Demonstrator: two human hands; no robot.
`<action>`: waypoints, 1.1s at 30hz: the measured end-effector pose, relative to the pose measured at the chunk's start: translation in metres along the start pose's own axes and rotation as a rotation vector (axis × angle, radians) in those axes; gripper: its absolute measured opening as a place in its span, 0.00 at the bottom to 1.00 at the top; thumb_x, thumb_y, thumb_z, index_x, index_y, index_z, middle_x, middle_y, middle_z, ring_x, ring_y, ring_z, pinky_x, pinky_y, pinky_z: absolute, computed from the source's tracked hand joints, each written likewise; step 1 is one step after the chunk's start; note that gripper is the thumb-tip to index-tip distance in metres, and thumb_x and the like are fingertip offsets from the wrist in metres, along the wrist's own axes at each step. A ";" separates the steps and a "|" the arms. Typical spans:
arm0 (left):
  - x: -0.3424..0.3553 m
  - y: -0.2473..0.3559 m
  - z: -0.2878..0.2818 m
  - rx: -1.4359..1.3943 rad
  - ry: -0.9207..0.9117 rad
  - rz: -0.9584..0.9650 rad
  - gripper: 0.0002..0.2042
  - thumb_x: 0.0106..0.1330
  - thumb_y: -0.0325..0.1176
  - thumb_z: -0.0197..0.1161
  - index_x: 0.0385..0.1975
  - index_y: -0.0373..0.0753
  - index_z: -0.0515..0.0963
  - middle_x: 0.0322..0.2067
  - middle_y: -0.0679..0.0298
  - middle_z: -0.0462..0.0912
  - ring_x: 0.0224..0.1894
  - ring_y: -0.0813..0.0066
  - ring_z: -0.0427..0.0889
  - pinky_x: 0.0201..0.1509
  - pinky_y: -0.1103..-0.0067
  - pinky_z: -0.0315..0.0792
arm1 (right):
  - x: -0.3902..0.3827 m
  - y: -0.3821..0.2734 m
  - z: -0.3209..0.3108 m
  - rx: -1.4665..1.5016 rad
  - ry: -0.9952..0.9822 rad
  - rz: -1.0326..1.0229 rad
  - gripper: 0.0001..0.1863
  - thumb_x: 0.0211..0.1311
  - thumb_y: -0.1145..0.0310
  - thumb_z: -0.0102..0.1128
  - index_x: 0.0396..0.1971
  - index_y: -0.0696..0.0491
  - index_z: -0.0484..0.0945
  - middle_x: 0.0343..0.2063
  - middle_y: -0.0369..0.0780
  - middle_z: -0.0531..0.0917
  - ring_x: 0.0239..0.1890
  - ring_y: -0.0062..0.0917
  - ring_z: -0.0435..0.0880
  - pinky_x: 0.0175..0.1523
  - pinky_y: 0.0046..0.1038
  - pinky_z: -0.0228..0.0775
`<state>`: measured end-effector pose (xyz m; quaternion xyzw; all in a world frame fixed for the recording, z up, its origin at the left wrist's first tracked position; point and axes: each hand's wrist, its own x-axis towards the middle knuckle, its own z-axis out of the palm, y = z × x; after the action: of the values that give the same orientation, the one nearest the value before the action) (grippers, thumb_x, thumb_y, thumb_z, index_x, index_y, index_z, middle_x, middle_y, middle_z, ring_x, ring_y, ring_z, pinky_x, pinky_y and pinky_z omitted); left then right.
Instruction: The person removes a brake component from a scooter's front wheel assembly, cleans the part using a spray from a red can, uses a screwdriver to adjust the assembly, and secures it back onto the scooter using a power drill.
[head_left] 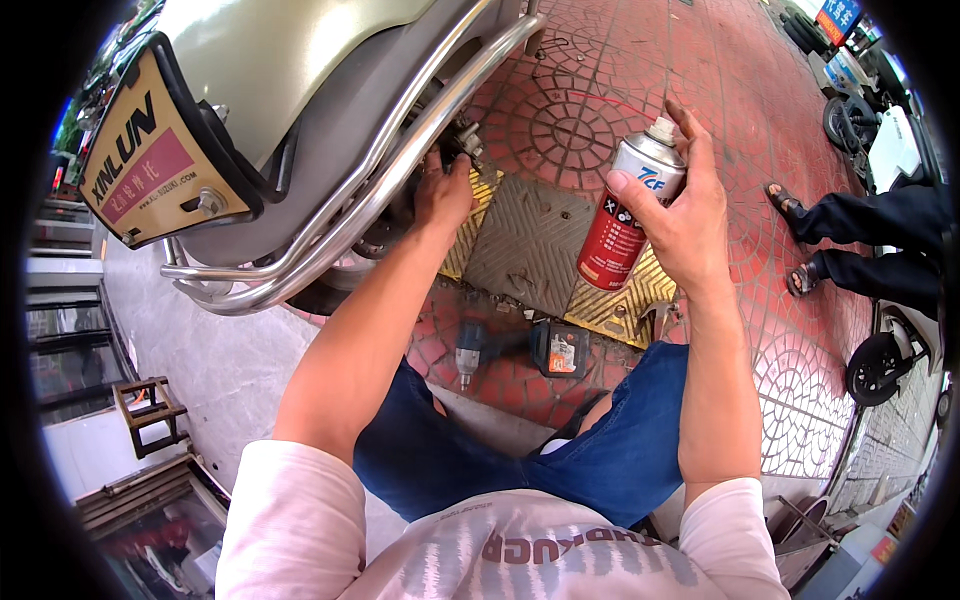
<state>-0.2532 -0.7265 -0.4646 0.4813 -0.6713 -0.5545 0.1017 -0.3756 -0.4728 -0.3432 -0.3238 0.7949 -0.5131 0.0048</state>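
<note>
My right hand [690, 210] grips a red and silver spray can [610, 250], held upright with a finger up beside its nozzle. Under the chrome tubular bar [400, 150] of a pale scooter [300, 40], my left hand [445, 195] has its fingers curled at a dirty metal part [462, 135] by the wheel; exactly what they grip is hidden. A textured ramp plate [525, 240] with yellow ends lies below both hands. On the paving nearer my knees is a cordless power tool [470, 350] with a dark battery base [560, 350].
Another person's dark-trousered legs and sandalled feet [870, 225] are at the right. Parked scooters [880, 370] and tyres [805, 35] line the right edge. A small wooden stool [150, 410] stands at the left, near a glass-fronted cabinet [150, 530]. A hammer-like tool [660, 320] lies by my right knee.
</note>
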 end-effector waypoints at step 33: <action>-0.299 0.195 -0.284 0.793 -0.611 0.071 0.21 0.71 0.43 0.63 0.54 0.32 0.80 0.46 0.54 0.87 0.39 0.66 0.87 0.46 0.70 0.79 | -0.211 -0.262 -0.044 -0.119 0.558 0.756 0.50 0.61 0.67 0.73 0.76 0.64 0.51 0.67 0.55 0.67 0.69 0.49 0.69 0.74 0.44 0.59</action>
<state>-0.0124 -0.6989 -0.0786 0.2753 -0.8456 -0.3682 -0.2714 -0.0899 -0.3965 -0.1768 0.1387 0.8560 -0.4963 -0.0413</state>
